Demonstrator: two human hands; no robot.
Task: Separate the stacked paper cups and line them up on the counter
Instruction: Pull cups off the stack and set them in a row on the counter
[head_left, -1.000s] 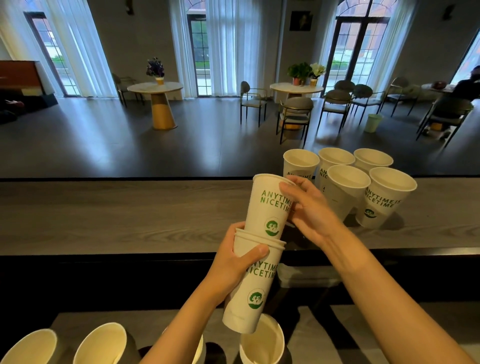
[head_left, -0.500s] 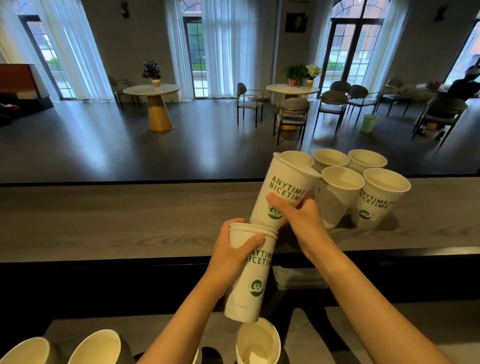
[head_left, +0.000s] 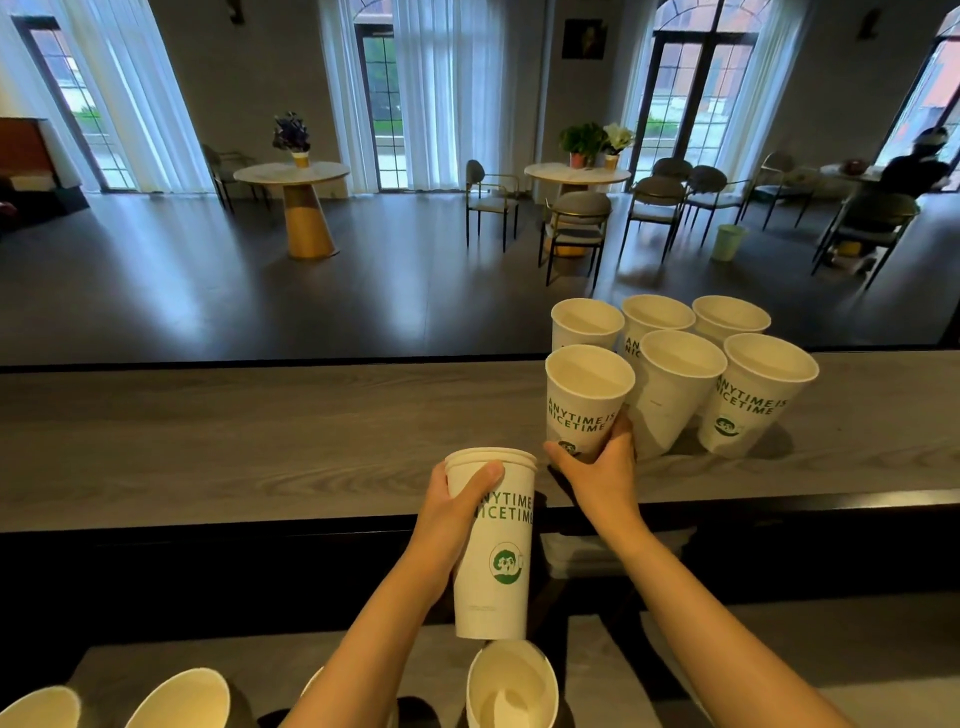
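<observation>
My left hand (head_left: 449, 512) grips a stack of white paper cups (head_left: 493, 551) with green lettering, held upright above the lower shelf; layered rims show at its top. My right hand (head_left: 597, 475) holds a single cup (head_left: 584, 402) by its base, standing on the grey counter (head_left: 234, 431) at the left front of a group of several upright cups (head_left: 675, 379).
On the lower shelf near me stand more open cups (head_left: 511, 686), with others at the far left (head_left: 179, 699). Beyond the counter lies a room with round tables (head_left: 298, 208), chairs (head_left: 574, 228) and a seated person (head_left: 914, 171) at the far right.
My right hand pulled the top cup off the stack, carried it right and set it down beside the group on the counter. My left hand brought the remaining stack upright.
</observation>
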